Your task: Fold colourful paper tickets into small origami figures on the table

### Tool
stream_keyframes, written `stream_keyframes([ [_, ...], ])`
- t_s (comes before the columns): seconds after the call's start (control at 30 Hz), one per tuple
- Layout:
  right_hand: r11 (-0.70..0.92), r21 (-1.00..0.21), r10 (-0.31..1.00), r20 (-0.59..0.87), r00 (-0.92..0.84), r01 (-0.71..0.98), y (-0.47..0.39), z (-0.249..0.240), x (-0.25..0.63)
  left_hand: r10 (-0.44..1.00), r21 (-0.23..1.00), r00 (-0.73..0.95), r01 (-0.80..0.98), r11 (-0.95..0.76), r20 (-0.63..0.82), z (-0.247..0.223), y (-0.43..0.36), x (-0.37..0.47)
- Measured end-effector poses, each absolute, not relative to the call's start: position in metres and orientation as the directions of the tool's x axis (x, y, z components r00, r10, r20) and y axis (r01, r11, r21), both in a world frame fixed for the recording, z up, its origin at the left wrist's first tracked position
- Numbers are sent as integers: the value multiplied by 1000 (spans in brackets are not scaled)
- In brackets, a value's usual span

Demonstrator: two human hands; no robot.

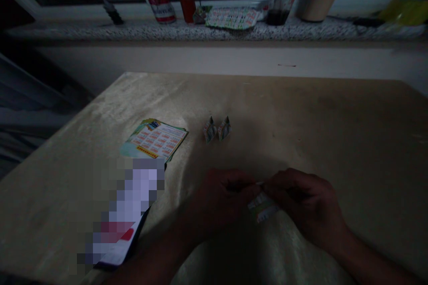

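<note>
Both hands meet over the near middle of the table, pinching one printed paper card [264, 208] in white, green and orange. My left hand [230, 196] grips its upper left edge between thumb and fingertips. On the other side my right hand [304, 200] pinches the upper right edge. The fingers and deep shadow cover much of the card, so its fold is hard to make out. Farther back stand two small folded paper pieces [217, 129], side by side. To their left lies a stack of printed cards [157, 139] with red-boxed grids.
A lit phone [115, 249], partly pixelated, lies on the table [351, 142] by my left forearm. On the granite windowsill [133, 31] behind stand a red can [159, 2], a small red bottle [187, 8], a printed paper tray [232, 18] and a cup with dark liquid [279, 15].
</note>
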State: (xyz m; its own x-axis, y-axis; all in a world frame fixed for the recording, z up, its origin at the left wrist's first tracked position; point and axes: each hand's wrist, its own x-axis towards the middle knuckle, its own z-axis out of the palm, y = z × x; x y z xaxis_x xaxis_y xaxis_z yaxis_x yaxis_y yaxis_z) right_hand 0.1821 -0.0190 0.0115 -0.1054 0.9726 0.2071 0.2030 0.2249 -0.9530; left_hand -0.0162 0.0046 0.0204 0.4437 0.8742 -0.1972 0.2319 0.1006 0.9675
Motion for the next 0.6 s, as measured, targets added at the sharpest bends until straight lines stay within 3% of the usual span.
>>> stream_keyframes([
  [0.43,3,-994,992,-10,-122,106,-16,10,180,899,958,361,225,175,-249,16,6,-13],
  [0.6,-6,-993,998,-12,-55,120,-16,6,180,895,954,335,156,255,-294,14,5,-12],
])
